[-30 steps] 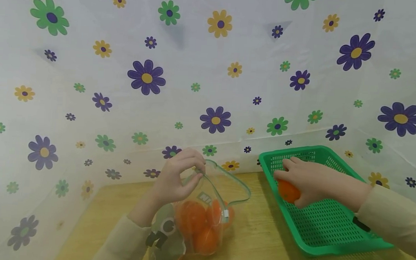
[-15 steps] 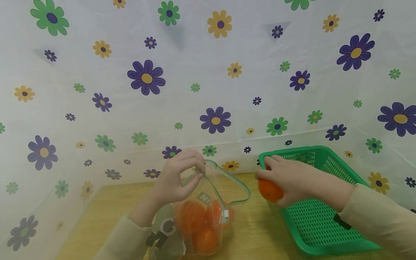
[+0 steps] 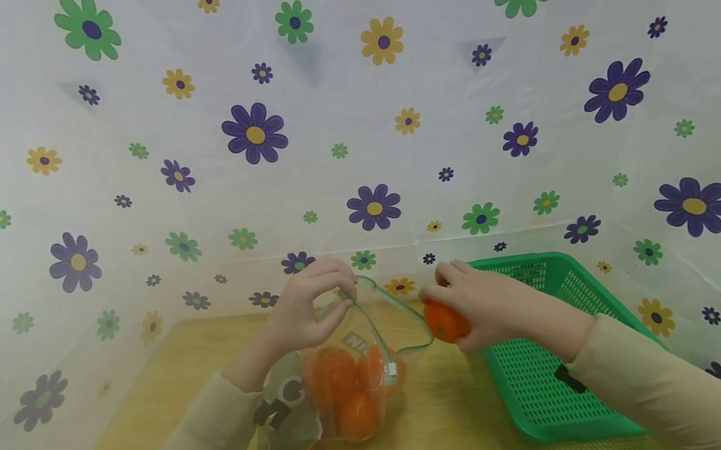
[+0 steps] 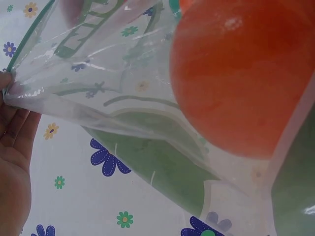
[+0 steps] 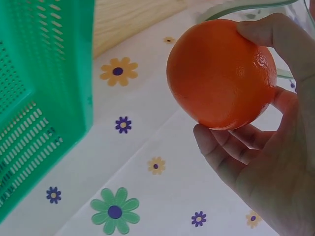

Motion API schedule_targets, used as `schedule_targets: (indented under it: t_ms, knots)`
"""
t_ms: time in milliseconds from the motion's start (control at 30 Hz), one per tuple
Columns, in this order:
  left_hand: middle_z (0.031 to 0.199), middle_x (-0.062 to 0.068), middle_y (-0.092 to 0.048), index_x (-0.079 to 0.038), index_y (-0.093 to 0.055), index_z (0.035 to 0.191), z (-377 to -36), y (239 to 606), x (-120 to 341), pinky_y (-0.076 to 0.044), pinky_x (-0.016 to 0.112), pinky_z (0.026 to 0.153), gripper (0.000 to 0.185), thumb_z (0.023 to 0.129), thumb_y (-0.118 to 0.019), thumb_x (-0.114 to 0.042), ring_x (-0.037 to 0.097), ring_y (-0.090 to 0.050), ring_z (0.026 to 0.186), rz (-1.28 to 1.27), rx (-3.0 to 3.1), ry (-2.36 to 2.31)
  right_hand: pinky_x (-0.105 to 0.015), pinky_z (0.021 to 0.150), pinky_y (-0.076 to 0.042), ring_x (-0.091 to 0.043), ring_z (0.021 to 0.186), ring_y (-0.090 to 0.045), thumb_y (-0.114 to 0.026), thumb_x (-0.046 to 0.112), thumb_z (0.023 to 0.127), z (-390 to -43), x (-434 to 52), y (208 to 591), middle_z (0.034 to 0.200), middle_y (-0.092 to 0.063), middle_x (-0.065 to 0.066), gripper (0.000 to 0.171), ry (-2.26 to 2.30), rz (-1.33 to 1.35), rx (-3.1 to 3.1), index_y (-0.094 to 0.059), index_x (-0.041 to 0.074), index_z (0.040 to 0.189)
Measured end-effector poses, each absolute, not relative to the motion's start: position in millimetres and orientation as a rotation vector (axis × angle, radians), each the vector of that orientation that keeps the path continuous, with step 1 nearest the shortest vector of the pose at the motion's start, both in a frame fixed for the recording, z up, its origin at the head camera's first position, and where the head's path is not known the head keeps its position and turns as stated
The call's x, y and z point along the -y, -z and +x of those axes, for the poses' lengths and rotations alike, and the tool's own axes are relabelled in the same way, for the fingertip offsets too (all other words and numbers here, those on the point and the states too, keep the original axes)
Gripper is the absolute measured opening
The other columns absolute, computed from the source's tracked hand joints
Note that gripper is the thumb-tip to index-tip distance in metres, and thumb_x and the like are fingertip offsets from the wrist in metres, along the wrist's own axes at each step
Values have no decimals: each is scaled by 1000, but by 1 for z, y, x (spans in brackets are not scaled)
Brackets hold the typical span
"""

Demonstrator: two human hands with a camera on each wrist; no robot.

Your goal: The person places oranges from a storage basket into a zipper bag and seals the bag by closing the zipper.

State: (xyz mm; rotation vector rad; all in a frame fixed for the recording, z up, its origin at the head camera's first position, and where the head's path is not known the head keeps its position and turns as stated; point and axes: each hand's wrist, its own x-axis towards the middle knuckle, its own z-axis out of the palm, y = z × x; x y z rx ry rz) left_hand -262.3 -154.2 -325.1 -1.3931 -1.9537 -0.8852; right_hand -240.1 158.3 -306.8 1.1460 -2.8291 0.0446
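Observation:
My left hand (image 3: 310, 307) pinches the rim of a clear zip bag (image 3: 345, 340) between thumb and fingers and holds its mouth spread. Several oranges (image 3: 356, 415) lie inside the bag, and one of them fills much of the left wrist view. The bag has a green-edged zip with a white slider (image 3: 392, 369) and a printed cartoon shape on its side. In my right hand (image 3: 485, 306) is another orange (image 5: 221, 73), gripped between thumb and fingers. In the head view that orange is beside the right end of the bag's mouth; whether they touch, I cannot tell.
A green perforated basket (image 3: 546, 425) stands on the wooden table (image 3: 448, 420) to the right, partly under my right forearm. No orange shows in its visible part. Behind the table hangs a white flowered sheet (image 3: 317, 114).
My right hand has carried the orange left, from over the basket, across its rim, to the side of the bag's mouth. The left hand and bag have stayed in place.

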Motion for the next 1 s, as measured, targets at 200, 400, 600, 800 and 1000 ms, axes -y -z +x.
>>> schedule_targets:
  t_ms: [200,400,600,800,1000]
  knots:
    - [95,6,-70,-9,-69,89,-262,324,155,-55,28,95,19,81,-70,8,21,-63,97,-1394,1950,885,-36,76,-62,-22,106,-56,-92,25,72,-243,-142,303,119,-56,-8,67,-67,1193,2784,-59,23,130]
    - [96,6,-70,-9,-69,89,-261,325,155,-56,28,96,18,82,-69,8,22,-64,98,-1397,1952,884,-35,80,-62,-21,107,-59,-93,29,73,-245,-126,302,121,-57,-6,71,-102,1242,2732,-58,23,135]
    - [97,6,-70,-8,-68,89,-261,325,154,-55,27,96,18,82,-69,8,21,-63,98,-1404,1944,887,-35,83,-63,-21,105,-62,-93,35,74,-244,-117,307,121,-59,-6,68,-110,1294,2654,-59,23,131]
    - [96,5,-70,-9,-68,89,-261,325,155,-54,26,97,20,82,-70,10,21,-63,99,-1387,1951,885,-35,86,-63,-21,111,-61,-94,41,76,-244,-113,310,125,-60,-6,70,-108,1291,2663,-58,26,134]
    - [96,6,-70,-9,-69,89,-261,325,155,-54,26,97,21,81,-70,11,21,-63,98,-1399,1941,888,-35,89,-64,-22,116,-60,-94,35,77,-243,-112,313,130,-60,-5,69,-138,1299,2692,-58,27,136]
